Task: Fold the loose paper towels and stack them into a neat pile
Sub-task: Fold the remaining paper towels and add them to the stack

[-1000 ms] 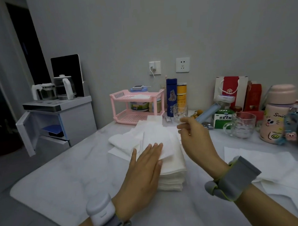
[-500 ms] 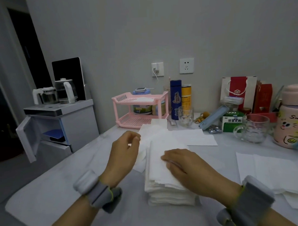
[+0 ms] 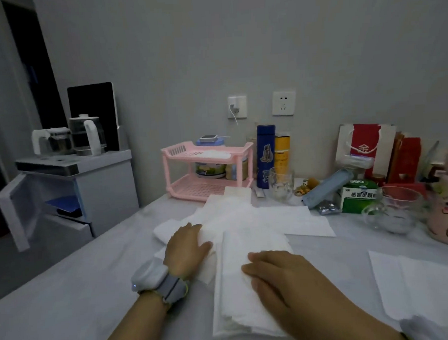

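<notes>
We pressed our right hand (image 3: 281,278), fingers flat, on the pile (image 3: 239,310) to steady it; our left hand (image 3: 185,248) lay on the loose towels (image 3: 232,215), grip unclear.

A white pile (image 3: 239,305) of folded towels lies near the front edge of the table (image 3: 69,305), mid-width. Rumpled loose towels (image 3: 235,210) spread just behind it. Flat sheets (image 3: 415,285) lie toward the right edge.

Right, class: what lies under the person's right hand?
The right hand rests flat on the stack of folded paper towels. The patch of towel beneath the palm is covered, so it cannot be seen.
</notes>
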Motion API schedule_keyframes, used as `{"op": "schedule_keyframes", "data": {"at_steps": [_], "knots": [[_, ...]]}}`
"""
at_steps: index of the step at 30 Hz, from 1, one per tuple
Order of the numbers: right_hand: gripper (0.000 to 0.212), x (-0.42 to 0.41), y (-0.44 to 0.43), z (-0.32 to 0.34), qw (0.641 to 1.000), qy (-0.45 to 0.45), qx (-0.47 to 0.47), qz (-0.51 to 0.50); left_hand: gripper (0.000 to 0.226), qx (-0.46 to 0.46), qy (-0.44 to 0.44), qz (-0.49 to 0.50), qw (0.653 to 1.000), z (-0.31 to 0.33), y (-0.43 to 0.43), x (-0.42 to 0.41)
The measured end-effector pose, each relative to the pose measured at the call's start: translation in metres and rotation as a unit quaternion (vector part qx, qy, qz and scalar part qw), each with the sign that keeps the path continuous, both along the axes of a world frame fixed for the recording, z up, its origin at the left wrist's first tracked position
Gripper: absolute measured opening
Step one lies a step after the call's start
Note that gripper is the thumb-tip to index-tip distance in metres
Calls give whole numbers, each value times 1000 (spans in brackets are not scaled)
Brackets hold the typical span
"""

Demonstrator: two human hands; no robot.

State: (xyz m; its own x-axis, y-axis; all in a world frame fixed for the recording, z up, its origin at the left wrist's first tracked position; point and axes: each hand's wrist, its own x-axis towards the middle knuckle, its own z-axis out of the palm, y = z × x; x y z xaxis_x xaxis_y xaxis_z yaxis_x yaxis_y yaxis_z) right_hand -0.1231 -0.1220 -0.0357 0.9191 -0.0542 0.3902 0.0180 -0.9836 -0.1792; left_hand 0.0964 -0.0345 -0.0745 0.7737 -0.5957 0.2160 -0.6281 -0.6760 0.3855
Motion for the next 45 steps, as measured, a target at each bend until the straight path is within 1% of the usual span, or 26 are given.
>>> {"op": "schedule_keyframes", "data": {"at_steps": [4,6,8,10,11,12,14,16,17,19,21,22,23,25,27,28,30,31,32,36,38,41,42,43,44,45], "knots": [[40,-1,1,-2,1000,-4,7,-3,42,-1,-12,13,1000,-1,8,2],[40,0,4,-4,1000,14,4,-2,39,9,-13,29,999,-4,14,3],[41,0,4,-3,1000,14,1,-8,48,21,-15,63,998,-3,16,3],[41,-1,3,-4,1000,16,3,-14,60,54,-11,136,989,-1,16,1],[41,-1,3,-3,1000,11,4,-12,62,63,0,176,982,0,18,1],[41,-1,3,-3,1000,8,4,-12,59,64,14,211,975,1,20,3],[40,-1,2,-2,1000,5,6,-11,43,60,36,252,965,0,24,6],[40,-2,3,-2,1000,5,7,-12,28,61,39,267,961,-3,29,10],[40,-2,3,-2,1000,5,10,-12,27,62,32,266,962,-5,31,13],[40,-2,4,-1,1000,3,15,-12,31,30,10,251,968,-10,35,19],[40,-3,4,0,1000,-1,13,-11,37,-86,11,222,971,-11,38,22],[40,-3,4,0,1000,-2,12,-11,39,-166,34,213,962,-8,40,22],[40,-3,4,0,1000,-1,13,-13,40,-245,61,209,945,-3,41,21],[40,-2,4,-1,1000,-1,17,-15,41,-380,119,211,893,10,42,21],[40,-1,3,-2,1000,-1,22,-16,39,-495,196,193,824,25,41,20],[40,-2,3,-2,1000,-4,22,-16,36,-551,244,169,780,33,42,16],[39,-1,2,-3,999,-1,29,-14,28,-635,336,109,687,46,46,7],[39,0,1,-3,999,0,33,-15,24,-661,363,76,653,52,50,1],[39,-1,1,-1,999,3,32,-15,22,-674,377,50,634,57,54,-7],[37,-1,-2,3,997,21,78,-20,24,-692,418,-28,588,76,65,-36],[31,-3,-2,9,990,1,140,-21,26,-690,438,-57,574,87,69,-52],[17,-8,-2,22,962,-74,261,-43,28,-678,445,-91,578,103,72,-78],[15,-9,-2,29,944,-106,309,-50,29,-672,442,-104,585,106,73,-87],[14,-9,-3,33,915,-127,378,-53,29,-666,442,-118,589,109,72,-95],[23,-13,-4,39,877,-130,460,-46,29,-658,446,-135,592,111,71,-104],[42,-16,-4,44,835,-107,539,-26,30,-650,455,-151,590,112,70,-111]]}}
